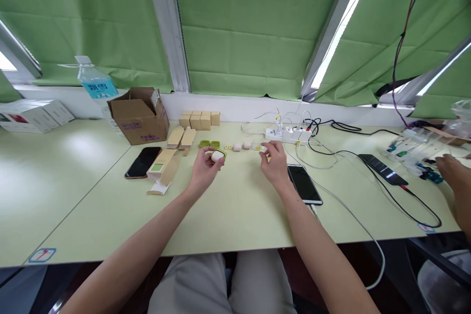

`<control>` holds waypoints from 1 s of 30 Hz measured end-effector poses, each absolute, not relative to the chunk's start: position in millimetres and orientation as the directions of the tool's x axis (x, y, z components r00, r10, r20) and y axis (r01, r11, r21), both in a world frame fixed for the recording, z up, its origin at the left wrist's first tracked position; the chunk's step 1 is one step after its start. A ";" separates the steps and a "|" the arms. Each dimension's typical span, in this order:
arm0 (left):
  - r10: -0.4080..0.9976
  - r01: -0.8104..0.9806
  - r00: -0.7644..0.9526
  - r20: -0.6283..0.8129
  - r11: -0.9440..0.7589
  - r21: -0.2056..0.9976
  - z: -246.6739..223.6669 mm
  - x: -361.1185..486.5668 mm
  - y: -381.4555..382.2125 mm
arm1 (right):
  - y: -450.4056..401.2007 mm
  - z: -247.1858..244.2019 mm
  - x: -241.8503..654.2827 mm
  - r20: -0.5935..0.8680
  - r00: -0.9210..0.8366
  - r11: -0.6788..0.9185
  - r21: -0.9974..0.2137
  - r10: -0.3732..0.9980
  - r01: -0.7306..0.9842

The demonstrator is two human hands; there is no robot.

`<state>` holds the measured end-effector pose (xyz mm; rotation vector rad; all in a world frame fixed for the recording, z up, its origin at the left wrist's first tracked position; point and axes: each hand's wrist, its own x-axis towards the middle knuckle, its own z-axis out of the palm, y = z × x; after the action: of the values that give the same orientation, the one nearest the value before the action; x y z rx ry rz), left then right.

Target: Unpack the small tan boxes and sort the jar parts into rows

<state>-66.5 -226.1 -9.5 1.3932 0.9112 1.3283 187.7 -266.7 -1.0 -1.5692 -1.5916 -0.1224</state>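
Note:
My left hand (207,169) grips a small white rounded case (217,155) with an olive-green tray (224,153) around its edge. Two similar green trays (210,143) lie just beyond that hand. To their right sit tiny yellow pieces (228,147) and two pale pink-white cases (242,146) in a row. A small clear container (256,146) ends the row beside my right hand (275,163). The fingers of that hand are pinched together; a bit of yellow shows at them, but what they hold is too small to make out.
Opened cartons (162,169), a black phone (143,162) and a brown box (139,117) are on the left. Small boxes (199,120) line the back. A power strip (289,134), cables and a white phone (304,184) lie right. Another person's hand (452,171) is far right.

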 end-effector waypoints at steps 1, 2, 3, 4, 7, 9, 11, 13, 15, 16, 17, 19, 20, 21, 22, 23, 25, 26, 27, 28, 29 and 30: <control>0.957 -0.100 0.127 0.259 -0.247 0.964 -9.2 -65.7 -227.4 | -269.6 -2.0 175.7 0.674 0.100 0.329 -0.478 0.732 0.814; 0.957 -0.098 0.132 0.259 -0.247 0.964 -8.8 -64.9 -229.0 | -272.6 -3.4 162.9 0.729 0.027 0.443 -0.445 0.685 0.778; 0.956 -0.091 0.135 0.261 -0.250 0.964 -8.5 -64.0 -230.8 | -275.6 -5.2 150.1 0.761 -0.058 0.531 -0.394 0.646 0.750; 0.955 -0.080 0.136 0.263 -0.254 0.964 -8.3 -63.0 -232.6 | -278.2 -7.1 138.0 0.784 -0.122 0.583 -0.338 0.608 0.739; 0.954 -0.027 0.143 0.262 -0.261 0.965 -9.3 -59.3 -237.8 | -282.0 -12.1 113.2 0.787 -0.280 0.612 -0.151 0.549 0.776; 0.952 0.005 0.164 0.258 -0.262 0.965 -11.4 -57.0 -240.8 | -281.0 -14.5 108.3 0.764 -0.323 0.582 -0.082 0.558 0.809; 0.939 0.001 0.223 0.262 -0.269 0.963 -14.1 -55.5 -242.9 | -278.7 -15.9 110.5 0.756 -0.314 0.551 -0.073 0.574 0.832; 0.917 -0.048 0.284 0.281 -0.279 0.959 -17.1 -55.0 -244.1 | -276.8 -16.7 115.7 0.762 -0.287 0.528 -0.084 0.580 0.845; 0.903 -0.068 0.307 0.301 -0.295 0.953 -19.7 -55.6 -244.2 | -276.3 -17.3 119.9 0.766 -0.273 0.515 -0.087 0.582 0.853; 0.900 -0.048 0.308 0.307 -0.308 0.950 -20.8 -56.2 -243.9 | -276.6 -17.6 120.9 0.765 -0.276 0.514 -0.083 0.582 0.854; 0.899 -0.012 0.307 0.311 -0.323 0.946 -21.8 -57.0 -243.5 | -277.2 -18.0 121.3 0.760 -0.283 0.513 -0.077 0.586 0.855; 0.895 0.074 0.315 0.316 -0.355 0.932 -23.1 -58.8 -242.4 | -278.5 -19.1 120.4 0.743 -0.296 0.512 -0.072 0.600 0.856; 0.892 0.108 0.321 0.319 -0.370 0.923 -23.5 -59.8 -241.8 | -279.0 -19.8 119.6 0.735 -0.300 0.510 -0.072 0.608 0.857; 0.888 0.130 0.327 0.323 -0.381 0.915 -23.8 -60.7 -241.2 | -279.5 -20.5 118.8 0.728 -0.303 0.508 -0.073 0.615 0.858; 0.884 0.142 0.333 0.330 -0.393 0.909 -24.0 -61.7 -240.7 | -279.7 -21.2 118.1 0.724 -0.303 0.506 -0.073 0.619 0.859; 0.878 0.149 0.340 0.338 -0.405 0.902 -24.1 -62.6 -240.3 | -279.8 -22.0 117.5 0.721 -0.303 0.504 -0.073 0.623 0.861; 0.865 0.175 0.355 0.356 -0.435 0.883 -24.1 -64.7 -240.0 | -279.7 -23.7 116.8 0.713 -0.296 0.496 -0.084 0.636 0.864; 0.859 0.200 0.358 0.366 -0.453 0.869 -24.0 -65.8 -240.2 | -279.6 -24.4 116.5 0.707 -0.288 0.493 -0.099 0.646 0.864; 0.855 0.233 0.359 0.375 -0.471 0.851 -23.6 -66.8 -240.7 | -279.4 -25.1 116.2 0.700 -0.276 0.493 -0.124 0.659 0.861; 0.852 0.271 0.357 0.382 -0.486 0.831 -23.0 -67.9 -241.3 | -279.3 -25.6 115.9 0.692 -0.263 0.496 -0.157 0.672 0.854; 0.851 0.304 0.355 0.387 -0.497 0.813 -22.1 -68.7 -242.1 | -279.2 -26.0 115.6 0.686 -0.251 0.504 -0.194 0.683 0.842; 0.850 0.328 0.355 0.389 -0.503 0.800 -21.1 -69.4 -243.0 | -279.0 -26.3 115.1 0.679 -0.242 0.514 -0.231 0.693 0.826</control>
<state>-69.4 -243.0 -21.1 2.0057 1.0209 1.0948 115.1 -279.0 -26.3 -1.2390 -2.0002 -0.2237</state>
